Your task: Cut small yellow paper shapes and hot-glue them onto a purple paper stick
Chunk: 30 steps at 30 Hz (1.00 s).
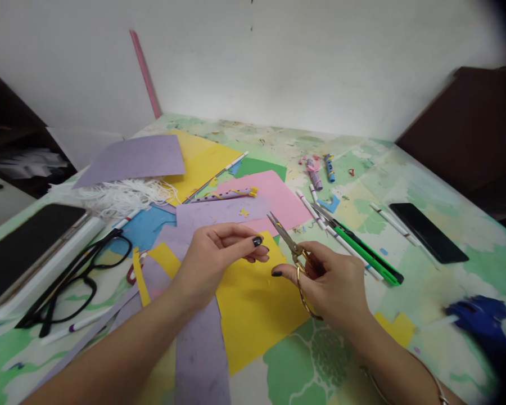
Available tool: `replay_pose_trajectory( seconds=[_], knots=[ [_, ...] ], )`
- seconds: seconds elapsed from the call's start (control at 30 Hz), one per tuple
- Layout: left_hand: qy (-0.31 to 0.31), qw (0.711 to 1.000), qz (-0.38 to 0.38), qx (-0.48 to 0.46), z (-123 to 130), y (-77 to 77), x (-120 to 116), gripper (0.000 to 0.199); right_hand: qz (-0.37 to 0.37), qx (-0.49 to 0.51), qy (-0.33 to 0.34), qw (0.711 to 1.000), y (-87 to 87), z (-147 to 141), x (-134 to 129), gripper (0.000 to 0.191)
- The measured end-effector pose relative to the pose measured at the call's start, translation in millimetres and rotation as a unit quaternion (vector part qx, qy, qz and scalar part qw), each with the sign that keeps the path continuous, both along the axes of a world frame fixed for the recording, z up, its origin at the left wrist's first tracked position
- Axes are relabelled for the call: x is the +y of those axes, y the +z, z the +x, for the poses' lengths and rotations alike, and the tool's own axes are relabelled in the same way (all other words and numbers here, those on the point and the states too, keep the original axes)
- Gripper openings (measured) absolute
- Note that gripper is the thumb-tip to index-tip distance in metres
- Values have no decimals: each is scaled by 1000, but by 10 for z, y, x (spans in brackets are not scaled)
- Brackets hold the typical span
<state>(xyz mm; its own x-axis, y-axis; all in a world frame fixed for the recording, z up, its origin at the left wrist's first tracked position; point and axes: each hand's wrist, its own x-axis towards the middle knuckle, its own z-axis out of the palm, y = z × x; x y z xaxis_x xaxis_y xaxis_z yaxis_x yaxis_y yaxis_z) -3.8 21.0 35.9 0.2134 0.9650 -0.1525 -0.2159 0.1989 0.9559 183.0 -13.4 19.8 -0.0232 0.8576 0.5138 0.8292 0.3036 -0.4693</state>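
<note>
My right hand [335, 281] grips a pair of scissors [293, 246] by its gold handles, the blades pointing up and left. A tiny yellow scrap shows on the blades. Left of the tips, my left hand [227, 253] has thumb and fingers pressed together; anything between them is hidden or too small to name. Under both hands lies a sheet of yellow paper [257, 315], partly over purple paper [202, 360]. Beyond them, a rolled purple paper tube [223, 195] with dark dots and a yellow trim rests near small yellow cut pieces [244, 212].
A green box cutter [365, 253] and several white pens lie to the right, with a phone [429, 232] and a blue object [480, 318] farther out. Black glasses [90, 275], white string [126, 197] and a dark-topped device [29, 253] are on the left.
</note>
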Motion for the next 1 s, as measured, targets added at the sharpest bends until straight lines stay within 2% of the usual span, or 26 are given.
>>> replay_pose_trajectory(
  seconds=[0.23, 0.4, 0.63, 0.8, 1.0],
  knots=[
    [4, 995, -6, -100, -10, -33, -2, 13, -4, 16, 8, 1000, 17, -24, -8, 49],
    [25, 997, -10, -70, 2, -23, 4, 9, -11, 18, 9, 1000, 12, -46, -21, 46],
    [40, 999, 34, -14, 20, -27, -11, 32, -35, 34, 11, 999, 10, -87, -49, 46],
    [35, 998, 26, -34, 37, -45, -37, 14, -21, 27, 32, 999, 3, -103, -65, 47],
    [-16, 986, -74, -150, 94, -74, -68, 7, 18, -6, 48, 999, -10, -137, -79, 49]
  ],
)
